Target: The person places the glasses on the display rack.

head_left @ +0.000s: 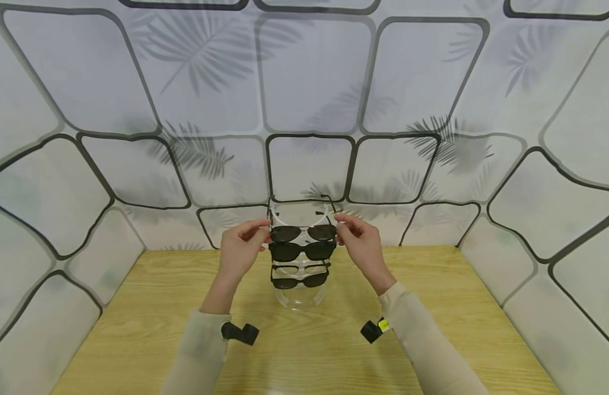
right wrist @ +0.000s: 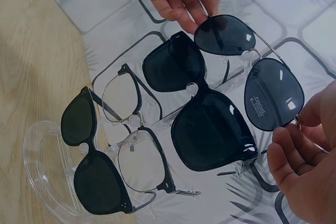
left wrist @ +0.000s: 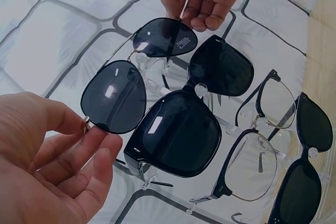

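Dark aviator sunglasses (head_left: 321, 232) with a thin metal frame are at the top of a clear display stand (head_left: 299, 303). My left hand (head_left: 240, 247) pinches their left hinge between thumb and fingers, and my right hand (head_left: 362, 244) pinches the right hinge. Directly below sit thick black-framed sunglasses (left wrist: 176, 135). Under those are clear-lens half-rim glasses (left wrist: 252, 163), then another pair of dark sunglasses (right wrist: 100, 182) at the bottom. In the wrist views the aviators stand close to the stand's upper nose rest; whether they touch it I cannot tell.
The stand is on a wood-grain table (head_left: 151, 329) near its back edge. A patterned cloth wall (head_left: 309, 170) rises behind and at both sides. Small black cameras (head_left: 241, 332) are strapped at both sleeves.
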Available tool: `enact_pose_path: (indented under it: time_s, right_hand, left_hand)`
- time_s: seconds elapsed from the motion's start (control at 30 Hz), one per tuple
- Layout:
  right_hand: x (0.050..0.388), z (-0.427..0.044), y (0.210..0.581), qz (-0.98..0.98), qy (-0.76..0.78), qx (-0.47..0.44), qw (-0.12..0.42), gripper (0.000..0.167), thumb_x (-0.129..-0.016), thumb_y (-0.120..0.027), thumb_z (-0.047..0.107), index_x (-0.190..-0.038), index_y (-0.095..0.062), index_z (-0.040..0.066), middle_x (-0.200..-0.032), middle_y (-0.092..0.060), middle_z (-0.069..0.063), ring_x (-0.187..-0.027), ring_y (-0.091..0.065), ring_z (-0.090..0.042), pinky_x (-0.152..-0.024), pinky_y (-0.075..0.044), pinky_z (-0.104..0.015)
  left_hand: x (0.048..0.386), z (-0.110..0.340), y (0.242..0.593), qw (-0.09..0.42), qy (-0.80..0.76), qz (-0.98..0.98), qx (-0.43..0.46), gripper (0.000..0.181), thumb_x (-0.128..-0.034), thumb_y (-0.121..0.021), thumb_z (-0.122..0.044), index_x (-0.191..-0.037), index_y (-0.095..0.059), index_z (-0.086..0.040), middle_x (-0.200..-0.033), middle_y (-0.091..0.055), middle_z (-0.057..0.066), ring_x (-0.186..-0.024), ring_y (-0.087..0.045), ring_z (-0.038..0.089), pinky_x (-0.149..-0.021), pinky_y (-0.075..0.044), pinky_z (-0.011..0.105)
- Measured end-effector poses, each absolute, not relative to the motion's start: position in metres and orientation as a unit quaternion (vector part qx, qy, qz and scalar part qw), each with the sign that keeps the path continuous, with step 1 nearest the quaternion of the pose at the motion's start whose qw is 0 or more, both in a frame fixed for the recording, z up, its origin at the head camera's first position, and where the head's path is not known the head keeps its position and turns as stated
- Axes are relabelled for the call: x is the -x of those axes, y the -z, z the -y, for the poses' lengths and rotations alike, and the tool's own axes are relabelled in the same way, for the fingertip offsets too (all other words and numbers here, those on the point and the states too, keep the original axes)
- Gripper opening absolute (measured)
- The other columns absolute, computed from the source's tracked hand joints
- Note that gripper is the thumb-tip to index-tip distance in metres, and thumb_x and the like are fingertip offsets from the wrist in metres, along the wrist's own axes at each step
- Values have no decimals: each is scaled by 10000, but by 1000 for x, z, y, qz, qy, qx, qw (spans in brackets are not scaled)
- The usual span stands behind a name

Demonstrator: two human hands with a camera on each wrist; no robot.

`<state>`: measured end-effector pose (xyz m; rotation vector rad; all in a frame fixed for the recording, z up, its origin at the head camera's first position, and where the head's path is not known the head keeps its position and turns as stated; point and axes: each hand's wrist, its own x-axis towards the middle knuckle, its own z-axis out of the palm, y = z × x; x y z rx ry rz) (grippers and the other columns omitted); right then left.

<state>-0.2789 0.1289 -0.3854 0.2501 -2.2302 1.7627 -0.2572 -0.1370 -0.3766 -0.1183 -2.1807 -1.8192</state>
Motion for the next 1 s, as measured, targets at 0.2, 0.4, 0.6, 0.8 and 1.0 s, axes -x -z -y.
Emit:
enact_pose_path:
  time_s: [0.2,0.4,0.6,0.8,1.0]
  right_hand:
    - [279,-130,387,773,-611,-91,143,267,-1052,-619,115,-1273,-758,60,-923,-728,-239,-778,-695,-237,-653,-527,-216]
    - [278,-131,387,772,-614,-86,142,268,-1047,-617,104,-1267,-757,45,-937,-726,-250,-748,-697,-172,-638,-530,-241]
    - [278,-131,388,775,-610,-86,140,259,-1050,-620,112,-1260,-767,79,-958,-735,-252,-769,-718,-209,-651,-541,-237]
    - [277,-131,387,773,-613,-87,139,271,-1052,-613,114,-1275,-751,49,-971,-734,-250,-716,-676,-58,-663,-540,-200]
    - [277,-130,388,776,-610,-84,135,278,-1053,-610,114,-1284,-741,31,-968,-730,-252,-703,-661,-23,-669,-546,-199]
  left_hand:
    - [257,137,377,152,635,756,43,226,-1012,-669,-88,-1192,-797,-44,-964,-799,187,-762,-748,135,-683,-606,261]
    - [257,136,378,152,638,753,50,221,-1014,-668,-91,-1187,-799,-45,-933,-795,178,-755,-738,117,-684,-612,262]
    - [257,136,379,157,639,751,51,213,-1004,-667,-66,-1164,-805,-37,-876,-787,156,-761,-742,159,-674,-609,264]
    - [257,136,379,155,636,754,53,210,-1008,-675,-82,-1169,-803,-39,-893,-787,165,-760,-735,138,-670,-596,237]
    - [257,136,379,152,630,760,51,208,-1016,-680,-107,-1175,-804,-56,-899,-788,154,-760,-721,114,-671,-597,247]
